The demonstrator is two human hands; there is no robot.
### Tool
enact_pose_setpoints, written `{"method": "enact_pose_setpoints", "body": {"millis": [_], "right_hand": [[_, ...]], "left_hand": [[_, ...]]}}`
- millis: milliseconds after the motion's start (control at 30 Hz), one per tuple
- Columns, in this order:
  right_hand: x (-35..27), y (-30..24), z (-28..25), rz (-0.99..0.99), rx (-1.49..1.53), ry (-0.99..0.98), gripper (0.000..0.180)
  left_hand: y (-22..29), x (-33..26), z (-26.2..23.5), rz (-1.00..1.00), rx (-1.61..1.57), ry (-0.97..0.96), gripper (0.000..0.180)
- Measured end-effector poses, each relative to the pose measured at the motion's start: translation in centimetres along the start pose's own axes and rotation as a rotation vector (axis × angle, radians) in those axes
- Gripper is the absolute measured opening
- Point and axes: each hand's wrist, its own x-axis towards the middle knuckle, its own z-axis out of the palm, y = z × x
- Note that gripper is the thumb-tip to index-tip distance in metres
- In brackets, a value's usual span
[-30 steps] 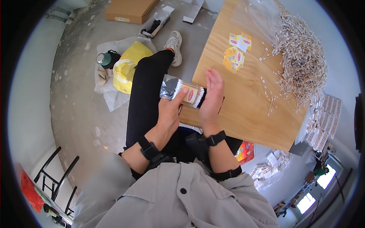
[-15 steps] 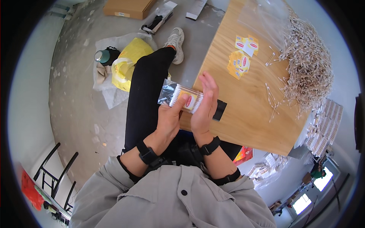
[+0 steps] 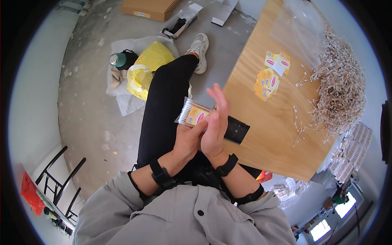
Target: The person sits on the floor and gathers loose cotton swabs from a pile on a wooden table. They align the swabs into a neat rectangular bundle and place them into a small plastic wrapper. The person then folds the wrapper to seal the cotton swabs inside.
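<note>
A small clear plastic packet of cotton swabs (image 3: 194, 115) with a yellow printed card inside is in my left hand (image 3: 184, 142); that thumb lies along its near side. The white tips line up at the packet's left end. My right hand (image 3: 215, 130) stands upright against the right end, palm touching it, fingers stretched out and not wrapped round it. This hand hides the packet's right end. On the table, more yellow and white cards (image 3: 267, 84) lie in a fanned pile, with a second small group (image 3: 278, 62) beyond them.
The wooden table (image 3: 261, 134) carries a big heap of loose cotton swabs (image 3: 341, 81), a clear plastic bag (image 3: 296, 30) and a flat black rectangle (image 3: 237, 130) at its near left edge. Finished-looking packets (image 3: 352, 151) are stacked at right. A yellow bag (image 3: 153, 59) and bottle (image 3: 117, 60) rest on the floor.
The swabs have slid left inside the packet, filling the end that was loose film. My right palm has moved in against the other end. The view has shifted slightly.
</note>
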Motion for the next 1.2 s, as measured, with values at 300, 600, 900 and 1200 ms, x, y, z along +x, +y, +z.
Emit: {"method": "enact_pose_setpoints", "body": {"millis": [300, 600, 900, 1200], "right_hand": [[0.3, 0.3, -0.5, -0.011, 0.019, -0.035, 0.059], [0.4, 0.6, 0.0, -0.035, 0.051, -0.057, 0.061], [1.1, -1.1, 1.5, -0.068, -0.119, -0.159, 0.065], [2.6, -5.5, 4.1, 0.162, 0.610, -0.300, 0.054]], "left_hand": [[1.6, 0.4, -0.3, -0.031, -0.112, 0.018, 0.032], [1.3, 0.3, -0.6, -0.004, -0.014, 0.043, 0.029], [1.7, 0.6, -3.0, 0.042, 0.075, 0.006, 0.034], [9.5, -3.2, -4.3, 0.111, 0.072, 0.012, 0.035]]}}
